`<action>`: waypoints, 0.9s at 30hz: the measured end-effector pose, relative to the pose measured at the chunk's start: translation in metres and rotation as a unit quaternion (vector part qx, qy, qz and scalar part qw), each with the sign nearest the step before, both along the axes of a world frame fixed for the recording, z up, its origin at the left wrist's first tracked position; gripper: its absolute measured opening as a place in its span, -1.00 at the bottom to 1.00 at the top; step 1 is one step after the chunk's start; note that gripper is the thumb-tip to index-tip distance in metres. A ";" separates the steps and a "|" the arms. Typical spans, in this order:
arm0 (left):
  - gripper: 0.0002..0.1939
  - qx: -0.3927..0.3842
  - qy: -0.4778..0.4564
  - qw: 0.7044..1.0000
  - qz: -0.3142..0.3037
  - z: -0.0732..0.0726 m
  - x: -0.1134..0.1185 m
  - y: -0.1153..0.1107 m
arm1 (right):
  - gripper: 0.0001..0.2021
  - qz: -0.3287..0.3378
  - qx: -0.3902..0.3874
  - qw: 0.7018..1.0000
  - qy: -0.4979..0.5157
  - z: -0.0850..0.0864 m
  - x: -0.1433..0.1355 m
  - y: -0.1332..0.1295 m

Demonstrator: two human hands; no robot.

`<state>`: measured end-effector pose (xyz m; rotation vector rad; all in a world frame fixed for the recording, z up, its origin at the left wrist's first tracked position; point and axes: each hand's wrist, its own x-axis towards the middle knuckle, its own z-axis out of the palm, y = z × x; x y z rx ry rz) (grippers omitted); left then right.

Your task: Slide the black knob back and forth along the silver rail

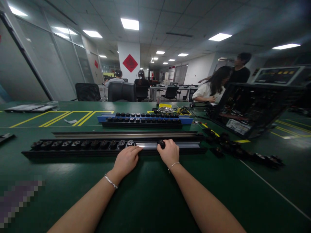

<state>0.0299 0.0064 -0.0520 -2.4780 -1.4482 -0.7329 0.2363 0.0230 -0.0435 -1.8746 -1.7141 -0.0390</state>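
Note:
A long black rail (80,153) with a silvery channel lies across the green table in front of me. Several black socket-like modules (85,144) fill its left part in a row, a few with lighter faces. My left hand (126,159) grips the rail's front wall beside the last module in the row, fingers over the top edge. Further right, my right hand (170,152) pinches a single black module (161,144) at the channel, past a bare silvery stretch. Its underside is hidden, so whether it sits fully in the channel I cannot tell.
Behind lies another dark rail (121,134), then a blue rail (145,119) with several modules. Loose black modules (245,151) trail to the right, below an open computer case (243,110). A cable bundle (183,111) lies at the back. A person (211,87) sits across the table.

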 end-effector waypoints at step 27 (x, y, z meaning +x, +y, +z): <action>-0.57 -0.017 0.004 1.000 0.007 -0.002 -0.003 0.003 | -0.73 -0.046 0.019 0.999 0.010 -0.002 0.020 0.002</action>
